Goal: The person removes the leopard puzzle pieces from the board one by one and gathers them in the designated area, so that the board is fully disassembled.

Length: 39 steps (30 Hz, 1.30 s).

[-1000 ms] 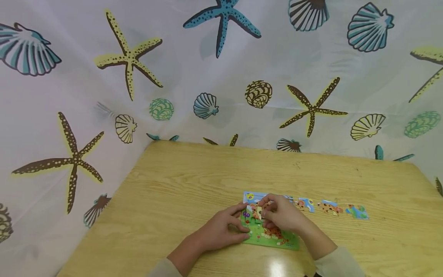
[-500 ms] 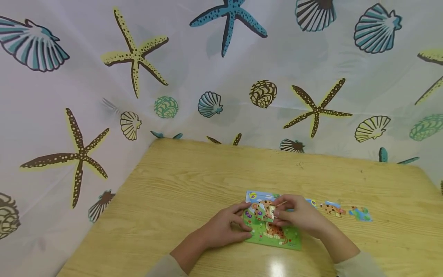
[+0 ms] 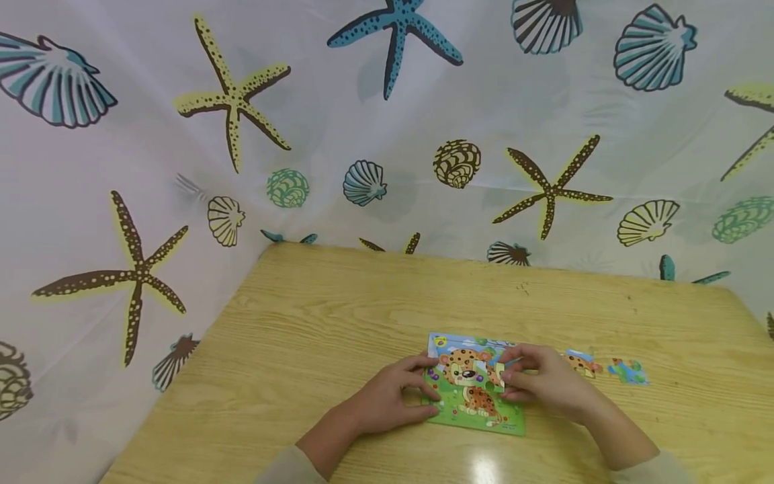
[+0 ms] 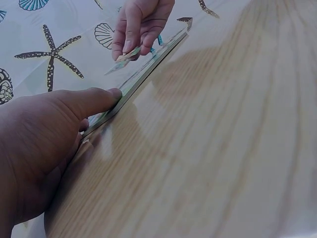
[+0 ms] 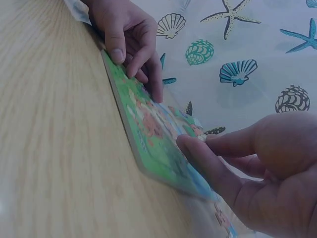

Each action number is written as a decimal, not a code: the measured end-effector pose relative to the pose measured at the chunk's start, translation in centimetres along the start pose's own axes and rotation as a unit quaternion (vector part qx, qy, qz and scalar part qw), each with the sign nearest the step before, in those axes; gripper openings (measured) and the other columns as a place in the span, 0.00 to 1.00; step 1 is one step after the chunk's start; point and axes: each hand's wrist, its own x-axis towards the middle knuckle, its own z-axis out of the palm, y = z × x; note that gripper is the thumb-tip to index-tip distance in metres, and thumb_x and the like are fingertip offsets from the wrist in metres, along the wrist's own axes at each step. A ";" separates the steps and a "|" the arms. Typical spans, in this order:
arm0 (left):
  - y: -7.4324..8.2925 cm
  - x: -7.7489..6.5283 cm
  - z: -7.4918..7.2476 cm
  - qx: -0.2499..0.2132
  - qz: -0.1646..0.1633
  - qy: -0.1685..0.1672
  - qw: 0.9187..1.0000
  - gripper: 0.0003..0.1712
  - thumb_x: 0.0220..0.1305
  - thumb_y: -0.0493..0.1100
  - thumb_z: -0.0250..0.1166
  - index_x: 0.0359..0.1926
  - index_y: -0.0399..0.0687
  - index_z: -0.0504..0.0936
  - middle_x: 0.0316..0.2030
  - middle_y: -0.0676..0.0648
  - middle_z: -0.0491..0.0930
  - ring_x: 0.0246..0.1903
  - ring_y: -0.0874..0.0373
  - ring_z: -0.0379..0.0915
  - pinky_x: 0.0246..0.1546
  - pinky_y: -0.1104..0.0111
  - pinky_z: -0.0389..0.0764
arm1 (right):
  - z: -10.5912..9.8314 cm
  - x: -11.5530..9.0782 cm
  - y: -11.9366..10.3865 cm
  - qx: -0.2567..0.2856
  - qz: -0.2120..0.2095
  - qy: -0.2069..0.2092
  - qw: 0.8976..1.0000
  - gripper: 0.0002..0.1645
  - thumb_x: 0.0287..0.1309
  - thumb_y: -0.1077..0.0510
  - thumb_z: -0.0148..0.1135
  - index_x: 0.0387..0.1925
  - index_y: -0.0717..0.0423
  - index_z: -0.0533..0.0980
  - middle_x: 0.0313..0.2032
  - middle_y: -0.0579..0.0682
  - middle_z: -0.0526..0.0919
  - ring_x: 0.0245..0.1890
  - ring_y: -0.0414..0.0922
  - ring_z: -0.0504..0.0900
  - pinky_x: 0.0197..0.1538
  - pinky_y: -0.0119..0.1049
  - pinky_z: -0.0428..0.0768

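Observation:
A picture puzzle board (image 3: 447, 413) shows a spotted cartoon cat on green grass under a blue sky. My left hand (image 3: 393, 396) rests at its left edge, thumb and fingers spread and touching it; in the left wrist view the thumb lies on the board's edge (image 4: 148, 69). Between thumb and fingertips, my right hand (image 3: 547, 382) pinches a puzzle piece (image 3: 494, 378) over the board's right half. From the right wrist, that piece (image 5: 187, 119) appears tilted above the board, its near end hidden by the fingertips. Part of the board's upper right lies hidden behind the right hand.
Two loose puzzle pieces show on the wooden table (image 3: 326, 316) right of the board: a spotted one (image 3: 582, 364) partly behind the right hand, and a blue and green one (image 3: 629, 371). A cloth (image 3: 393, 128) printed with starfish and shells hangs behind and at left.
The right hand has moved right across the board with the pinched piece, uncovering the cat's face. The loose piece nearest the board is now hidden behind it. The left hand stays at the edge.

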 end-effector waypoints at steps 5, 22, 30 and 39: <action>-0.1 0.1 -0.1 0.001 0.005 -0.005 1.000 0.07 0.61 0.50 0.72 0.40 0.58 0.89 0.71 0.51 0.67 0.77 0.52 0.51 0.75 0.51 0.61 | -1.0 -1.0 0.7 -0.010 0.002 0.014 1.000 0.24 0.64 0.63 0.64 0.57 0.71 0.70 0.40 0.57 0.80 0.37 0.47 0.87 0.46 0.39 0.88; -0.3 0.5 -0.1 -0.002 -0.003 -0.006 1.000 0.09 0.62 0.51 0.72 0.42 0.58 0.88 0.70 0.52 0.68 0.77 0.51 0.51 0.74 0.48 0.61 | -4.4 -2.6 2.8 -0.009 0.017 0.041 0.999 0.24 0.66 0.64 0.62 0.58 0.74 0.68 0.41 0.56 0.83 0.40 0.47 0.88 0.44 0.40 0.89; -0.3 0.3 0.0 -0.008 0.011 -0.001 1.000 0.08 0.62 0.50 0.72 0.41 0.56 0.88 0.69 0.50 0.70 0.76 0.48 0.52 0.73 0.47 0.62 | -4.5 -2.9 3.0 -0.019 0.024 0.059 0.998 0.25 0.66 0.63 0.62 0.58 0.74 0.68 0.41 0.56 0.83 0.37 0.46 0.87 0.42 0.39 0.89; -0.2 0.5 0.0 -0.011 0.001 -0.001 1.000 0.08 0.61 0.49 0.72 0.41 0.58 0.88 0.69 0.52 0.69 0.77 0.51 0.51 0.74 0.47 0.62 | -3.8 -2.7 2.9 -0.069 0.030 0.109 0.991 0.23 0.63 0.62 0.66 0.53 0.73 0.71 0.38 0.55 0.86 0.34 0.44 0.86 0.38 0.35 0.88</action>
